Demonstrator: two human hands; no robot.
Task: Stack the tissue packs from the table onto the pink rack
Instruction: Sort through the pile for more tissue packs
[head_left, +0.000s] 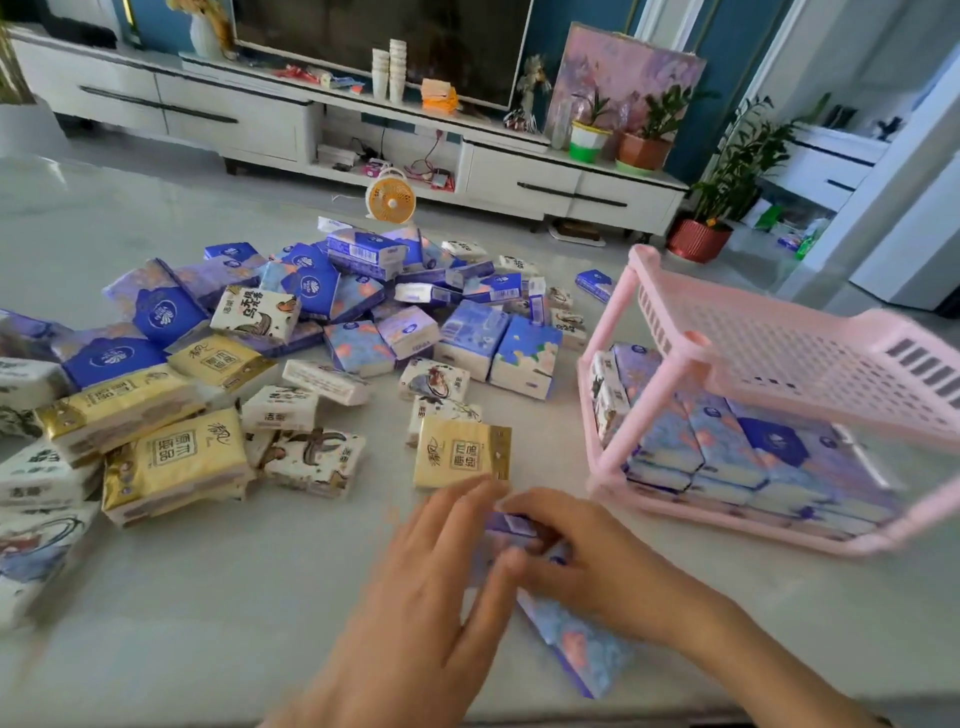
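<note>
Nearby, left hand (426, 587) flat on blue tissue packs (582, 649), right hand (587, 556) tight around them.

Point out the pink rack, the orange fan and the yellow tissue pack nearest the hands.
pink rack (779, 353): head view, bare top shelf.
orange fan (390, 200): head view, middle of its grille.
yellow tissue pack (460, 460): head view, its printed front.

The rack (779, 358) is pink, its shelves a pierced grid; blue packs (524, 353) bear peach blossoms, gold packs (460, 457) dark lettering, white packs (254, 312) dark birds; the table (208, 597) is pale grey.
</note>
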